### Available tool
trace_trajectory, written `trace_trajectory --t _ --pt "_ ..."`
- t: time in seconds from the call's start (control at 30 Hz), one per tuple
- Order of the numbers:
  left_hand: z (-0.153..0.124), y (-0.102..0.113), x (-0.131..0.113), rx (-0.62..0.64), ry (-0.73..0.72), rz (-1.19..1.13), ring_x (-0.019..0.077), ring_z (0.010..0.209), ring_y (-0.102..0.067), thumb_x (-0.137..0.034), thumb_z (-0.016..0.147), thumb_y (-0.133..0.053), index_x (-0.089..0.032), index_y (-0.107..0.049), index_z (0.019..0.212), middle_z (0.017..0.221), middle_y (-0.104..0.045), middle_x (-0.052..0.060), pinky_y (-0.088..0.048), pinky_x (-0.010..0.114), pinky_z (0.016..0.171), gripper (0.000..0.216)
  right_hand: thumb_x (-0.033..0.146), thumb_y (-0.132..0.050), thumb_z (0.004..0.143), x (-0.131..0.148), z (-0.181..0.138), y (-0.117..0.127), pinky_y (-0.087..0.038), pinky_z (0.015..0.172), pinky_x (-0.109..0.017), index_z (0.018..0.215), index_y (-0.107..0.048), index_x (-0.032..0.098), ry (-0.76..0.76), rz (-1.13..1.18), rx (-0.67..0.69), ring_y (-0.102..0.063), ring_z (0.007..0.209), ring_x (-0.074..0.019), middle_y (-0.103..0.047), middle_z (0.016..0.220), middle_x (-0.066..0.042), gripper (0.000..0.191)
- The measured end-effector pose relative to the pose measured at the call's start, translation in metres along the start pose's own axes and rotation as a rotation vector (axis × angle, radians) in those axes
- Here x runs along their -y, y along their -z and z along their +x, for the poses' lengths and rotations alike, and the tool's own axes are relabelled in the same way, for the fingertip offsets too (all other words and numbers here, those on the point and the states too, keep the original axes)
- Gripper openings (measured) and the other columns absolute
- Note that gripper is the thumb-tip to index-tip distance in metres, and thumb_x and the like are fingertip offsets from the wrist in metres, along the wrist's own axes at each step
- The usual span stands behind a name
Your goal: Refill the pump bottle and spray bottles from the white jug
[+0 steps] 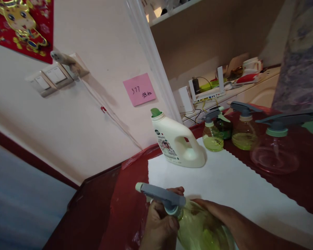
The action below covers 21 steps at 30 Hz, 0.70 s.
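Note:
A yellow-green, see-through spray bottle with a grey trigger head leans at the bottom middle, its nozzle pointing left. My left hand is closed around its neck, just under the trigger head. My right hand wraps the bottle's body from the right side; some of its fingers are hidden behind the bottle. Beyond them, a cream jug with a handle, a flower label and a green spout stands upright on a white sheet. Neither hand touches the jug.
Several spray bottles stand at the right, including a small yellow one, a clear one and a pink one. A red cover lies on the table. A white router sits behind. A pink note sticks to the wall.

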<state>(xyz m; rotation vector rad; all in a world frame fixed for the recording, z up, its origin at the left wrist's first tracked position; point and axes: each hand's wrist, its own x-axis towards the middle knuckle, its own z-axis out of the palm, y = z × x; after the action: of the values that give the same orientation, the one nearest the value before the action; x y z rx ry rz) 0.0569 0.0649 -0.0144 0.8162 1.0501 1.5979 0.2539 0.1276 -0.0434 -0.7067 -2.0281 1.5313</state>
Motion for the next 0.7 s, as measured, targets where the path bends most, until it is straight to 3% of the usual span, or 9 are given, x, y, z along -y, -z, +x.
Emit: trace_trajectory --t 0.23,0.43,0.57,0.7 --pt "0.003 -0.005 -0.002 -0.049 -0.050 -0.032 0.0264 0.112 -0.068 -0.050 0.051 -0.097 -0.028 -0.080 0.087 0.093 -0.078 0.003 -0.050 0.033 0.097 0.045 0.049 -0.080 0.071 0.001 0.000 0.002 -0.049 0.110 -0.040 0.147 -0.054 0.026 0.009 0.013 -0.010 -0.057 0.131 -0.0351 -0.060 0.145 -0.009 0.084" --pt "0.010 -0.001 -0.032 0.021 -0.172 -0.001 0.0311 0.114 -0.068 -0.053 0.062 -0.091 -0.029 -0.079 0.089 0.091 -0.077 0.004 -0.054 0.042 0.098 0.038 0.051 -0.085 0.068 0.006 -0.001 0.001 -0.042 0.115 -0.040 0.144 -0.058 0.022 0.019 -0.052 -0.063 -0.056 0.132 -0.0358 -0.062 0.142 -0.011 0.086" --pt "0.006 0.003 -0.052 0.033 -0.231 0.017 0.0302 0.119 -0.066 -0.057 0.068 -0.085 -0.036 -0.078 0.094 0.094 -0.076 0.000 -0.054 0.043 0.101 0.034 0.049 -0.084 0.071 0.008 -0.003 0.004 -0.039 0.118 -0.041 0.147 -0.054 0.024 0.029 -0.025 -0.028 -0.052 0.136 -0.0331 -0.058 0.146 -0.010 0.085" --pt "0.001 0.003 -0.063 0.020 -0.310 0.031 0.0278 0.119 -0.066 -0.062 0.070 -0.082 -0.044 -0.077 0.093 0.092 -0.076 -0.004 -0.053 0.042 0.102 0.030 0.040 -0.085 0.068 0.010 -0.001 0.006 -0.044 0.114 -0.039 0.148 -0.053 0.024 -0.003 -0.022 -0.006 -0.051 0.137 -0.0338 -0.055 0.149 -0.010 0.088"
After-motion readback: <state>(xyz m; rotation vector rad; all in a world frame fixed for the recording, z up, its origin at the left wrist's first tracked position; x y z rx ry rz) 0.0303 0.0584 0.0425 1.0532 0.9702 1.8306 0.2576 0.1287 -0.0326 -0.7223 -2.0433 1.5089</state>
